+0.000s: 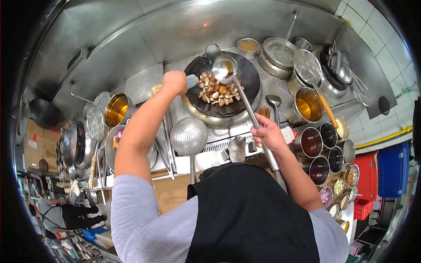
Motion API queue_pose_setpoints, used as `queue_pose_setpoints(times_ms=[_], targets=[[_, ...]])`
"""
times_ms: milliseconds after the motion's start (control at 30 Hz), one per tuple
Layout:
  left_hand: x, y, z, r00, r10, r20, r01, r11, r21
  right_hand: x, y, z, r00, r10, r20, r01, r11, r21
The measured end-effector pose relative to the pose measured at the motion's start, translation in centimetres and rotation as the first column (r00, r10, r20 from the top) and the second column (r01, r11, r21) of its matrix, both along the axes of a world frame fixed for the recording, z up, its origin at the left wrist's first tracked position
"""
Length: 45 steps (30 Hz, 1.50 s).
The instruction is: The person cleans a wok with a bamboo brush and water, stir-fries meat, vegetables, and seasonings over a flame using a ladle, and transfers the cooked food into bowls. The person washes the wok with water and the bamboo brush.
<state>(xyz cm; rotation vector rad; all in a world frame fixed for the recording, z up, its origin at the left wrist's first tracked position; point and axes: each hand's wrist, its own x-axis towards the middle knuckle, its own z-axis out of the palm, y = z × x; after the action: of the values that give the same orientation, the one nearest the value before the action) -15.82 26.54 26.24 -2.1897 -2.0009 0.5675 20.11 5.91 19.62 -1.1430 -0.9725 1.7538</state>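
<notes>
A dark wok (251,79) sits on the stove and holds cut brown mushrooms (218,93). My left hand (175,82) is closed around the wok's handle, whose grey end (192,81) meets the rim at the left. In my right hand (268,133) is the long metal handle of a ladle (225,69). The ladle's bowl, with a little brown liquid in it, is tilted over the back of the mushrooms. Close to the wok's front lies a perforated skimmer (189,136). A bamboo brush (264,111) and a spatula (274,101) rest to its right.
Pots of yellow oil stand at left (115,109) and right (308,106). Dark sauce containers (311,142) and ingredient bowls (326,196) line the right side. A lidded pot (280,52) and a small pan (248,47) are behind. Another person (57,212) is at far left.
</notes>
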Motion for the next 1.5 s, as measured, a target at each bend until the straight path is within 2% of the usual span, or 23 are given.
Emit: queue_pose_setpoints(times_ms=[67,100,333,433,500,667,800,833,867,900,933,1000,1067,1133,1200,1233,1267,1300,1333,1367,1400,1433,1500], targets=[[0.2,0.2,0.1,1.0,-0.015,-0.001,0.015,1.0,0.009,1.0,0.2,0.2,0.922,-0.016,-0.386,-0.063,0.979,-0.191],[0.3,0.1,0.2,1.0,-0.021,-0.002,0.021,1.0,0.013,1.1,0.2,0.2,0.892,-0.028,-0.452,-0.077,0.974,-0.213],[0.3,0.2,-0.3,0.999,-0.024,-0.041,0.023,1.0,-0.009,0.2,-1.0,0.7,0.889,-0.058,-0.453,-0.054,0.971,-0.231],[-0.1,0.1,-0.5,0.998,-0.06,0.006,0.06,0.997,0.049,0.7,-0.7,0.2,0.879,-0.028,-0.476,-0.084,0.973,-0.214],[0.1,-0.1,-0.1,0.999,-0.024,-0.032,0.024,1.0,0.002,1.2,-0.4,0.1,0.825,-0.029,-0.565,-0.13,0.962,-0.238],[-0.2,-0.9,0.2,1.0,-0.013,-0.027,0.012,1.0,-0.019,1.1,0.7,0.5,0.831,-0.013,-0.555,-0.144,0.961,-0.238],[-1.0,-1.6,-0.2,1.0,0.012,-0.009,-0.012,1.0,0.02,0.5,2.9,-1.0,0.919,0.03,-0.394,-0.106,0.98,-0.171],[-1.6,-1.6,-1.1,1.0,0.01,-0.009,-0.009,1.0,0.022,-0.1,3.2,-1.6,0.996,0.087,-0.001,-0.087,0.996,0.007],[-2.3,-1.5,-1.9,0.993,0.059,0.102,-0.068,0.993,0.091,-0.3,3.4,-2.3,0.917,0.055,0.394,-0.135,0.974,0.179],[-2.5,-1.5,-2.4,0.971,0.096,0.219,-0.132,0.98,0.152,0.1,3.3,-4.3,0.788,-0.137,0.601,-0.166,0.892,0.421],[-1.8,-2.3,-2.0,0.971,0.089,0.223,-0.125,0.981,0.152,0.3,2.4,-4.4,0.605,-0.367,0.707,-0.258,0.75,0.609],[-0.4,-4.3,-1.3,0.846,0.166,0.507,-0.301,0.933,0.197,2.8,0.2,-2.7,0.648,-0.227,0.727,-0.229,0.853,0.47],[0.9,-5.2,-2.1,0.787,0.145,0.599,-0.326,0.923,0.205,5.4,-1.4,-5.7,0.761,-0.19,0.62,-0.174,0.861,0.477],[3.0,-6.0,-3.3,0.562,-0.003,0.827,-0.43,0.854,0.295,6.9,-3.9,-3.9,0.716,-0.171,0.677,-0.154,0.907,0.393],[6.2,-7.1,-4.2,0.511,-0.015,0.859,-0.435,0.858,0.274,8.6,-5.1,-4.9,0.851,-0.188,0.49,0.0,0.934,0.358],[7.9,-7.5,-4.9,0.43,-0.12,0.895,-0.442,0.836,0.324,9.5,-6.1,-3.8,0.967,-0.104,0.234,0.083,0.992,0.099],[9.7,-7.9,-5.8,0.339,-0.219,0.915,-0.457,0.811,0.364,10.3,-7.8,-2.5,0.99,-0.133,0.042,0.132,0.991,0.022],[12.5,-9.1,-5.3,0.231,-0.228,0.946,-0.456,0.834,0.312,11.7,-9.1,-2.2,0.988,-0.134,-0.073,0.136,0.99,0.028],[15.0,-9.9,-6.0,0.217,-0.229,0.949,-0.412,0.86,0.302,13.1,-10.6,-1.5,0.972,-0.142,-0.186,0.152,0.988,0.037],[17.8,-10.8,-6.7,0.101,-0.262,0.96,-0.389,0.878,0.281,14.5,-12.5,-0.8,0.916,-0.161,-0.368,0.179,0.984,0.016],[20.8,-11.6,-7.5,-0.02,-0.28,0.96,-0.361,0.897,0.254,16.1,-14.5,0.6,0.812,-0.177,-0.557,0.189,0.981,-0.037],[24.2,-12.5,-8.4,-0.043,-0.263,0.964,-0.303,0.923,0.238,17.8,-16.5,0.9,0.733,-0.166,-0.66,0.187,0.982,-0.04],[31.1,-15.6,-10.1,-0.385,0.021,0.923,-0.04,0.998,-0.039,20.7,-20.7,1.4,0.578,-0.114,-0.808,0.177,0.984,-0.013]])
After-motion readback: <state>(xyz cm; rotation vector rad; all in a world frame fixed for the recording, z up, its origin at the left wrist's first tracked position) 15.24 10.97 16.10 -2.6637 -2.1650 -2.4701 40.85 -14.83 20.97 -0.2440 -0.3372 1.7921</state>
